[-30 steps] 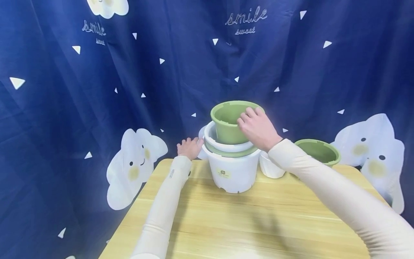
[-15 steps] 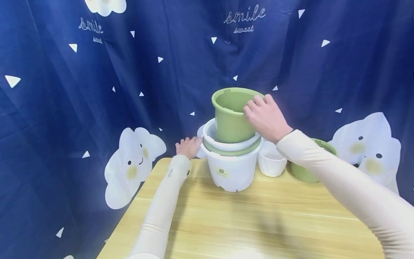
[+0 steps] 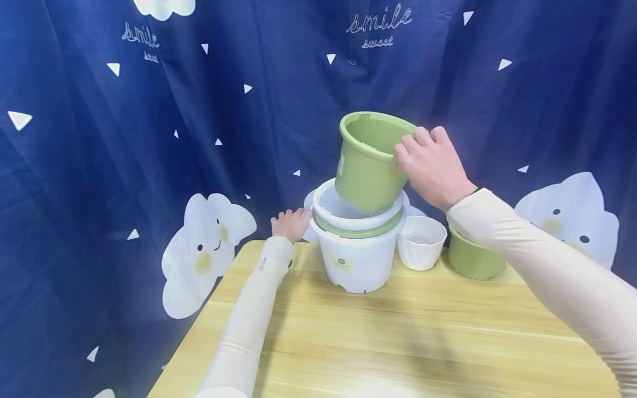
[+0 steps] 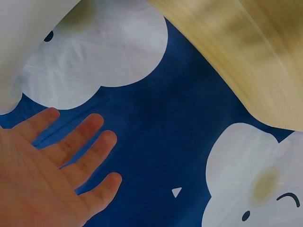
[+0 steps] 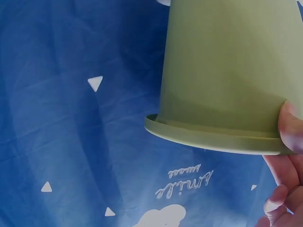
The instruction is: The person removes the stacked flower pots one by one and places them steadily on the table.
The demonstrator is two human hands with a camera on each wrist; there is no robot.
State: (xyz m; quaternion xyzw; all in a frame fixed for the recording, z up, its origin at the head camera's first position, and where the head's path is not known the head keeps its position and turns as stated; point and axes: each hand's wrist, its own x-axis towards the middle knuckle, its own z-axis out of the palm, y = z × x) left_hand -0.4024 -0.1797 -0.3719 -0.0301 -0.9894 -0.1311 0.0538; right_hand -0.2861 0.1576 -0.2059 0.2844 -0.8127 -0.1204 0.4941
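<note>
My right hand point(image 3: 432, 165) grips the rim of a green flower pot point(image 3: 368, 174) on its right side. In the right wrist view, the thumb presses the outer wall of the green pot point(image 5: 227, 71) just by the rim. The pot is tilted, its base overlapping the mouth of a white pot point(image 3: 343, 221) in the head view. Below that come a green rim point(image 3: 355, 234) and a large white pot point(image 3: 358, 265) with a yellowish label, nested together. My left hand point(image 3: 290, 225) is at the stack's left rim; its fingers point(image 4: 97, 151) look spread and loose in the left wrist view.
To the right of the stack, a small white faceted pot point(image 3: 422, 243) stands on the wooden table point(image 3: 388, 342). Another green pot point(image 3: 475, 260) is beside it, partly behind the right sleeve. A blue curtain point(image 3: 278, 127) hangs close behind the table.
My right hand has raised the green pot out of the stack and shifted it right, tilting it. The small white pot has come into fuller view. My left hand stays by the stack.
</note>
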